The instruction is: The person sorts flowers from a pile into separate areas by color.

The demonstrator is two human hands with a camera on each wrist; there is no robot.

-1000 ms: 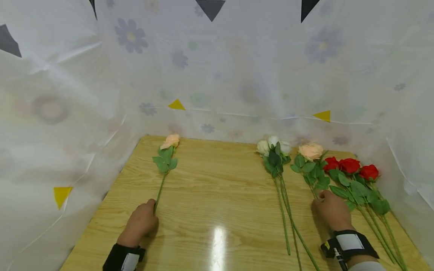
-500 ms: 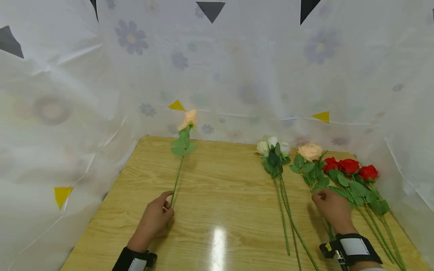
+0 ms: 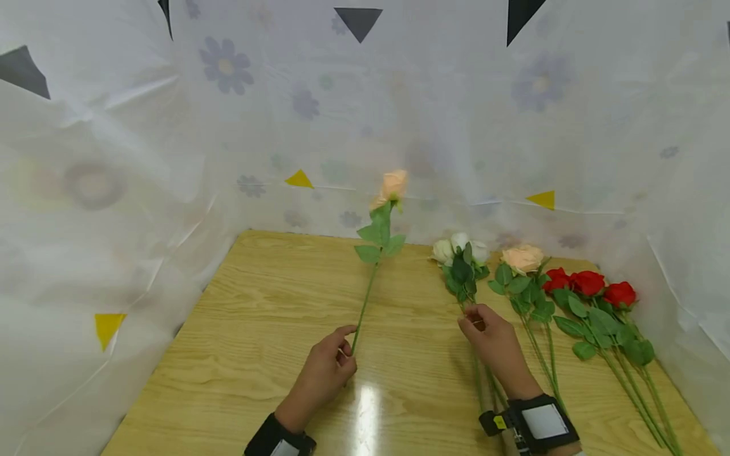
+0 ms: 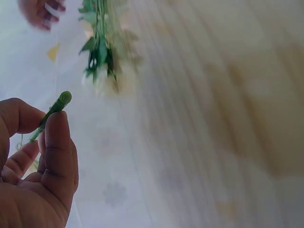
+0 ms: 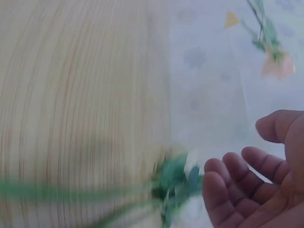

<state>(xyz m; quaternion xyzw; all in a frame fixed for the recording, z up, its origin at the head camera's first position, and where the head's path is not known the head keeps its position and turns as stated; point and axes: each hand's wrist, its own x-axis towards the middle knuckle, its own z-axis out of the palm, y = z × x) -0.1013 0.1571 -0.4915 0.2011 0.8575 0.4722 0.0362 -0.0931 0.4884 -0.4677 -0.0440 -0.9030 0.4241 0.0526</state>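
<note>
My left hand [image 3: 319,377] pinches the green stem of a peach rose [image 3: 394,185] near its lower end. The rose is raised off the table and leans slightly right. In the left wrist view the cut stem end [image 4: 65,98] pokes out between thumb and fingers. My right hand [image 3: 495,345] hovers by the stems of a bunch of white roses [image 3: 443,252], with loosely bent fingers. The right wrist view shows that hand [image 5: 256,190] holding nothing, thumb apart from the fingertips, with blurred green leaves [image 5: 173,175] beside it.
Right of the white roses, a peach bloom [image 3: 523,258] with leafy stems lies on the wooden table [image 3: 274,304]. Three red roses [image 3: 587,282] lie farther right. A pale flower-print sheet [image 3: 433,114] hangs behind and along the sides.
My left hand has lifted the peach rose off the table and carried it right. My right hand has left the other peach flower's stems and moved left to the white roses.
</note>
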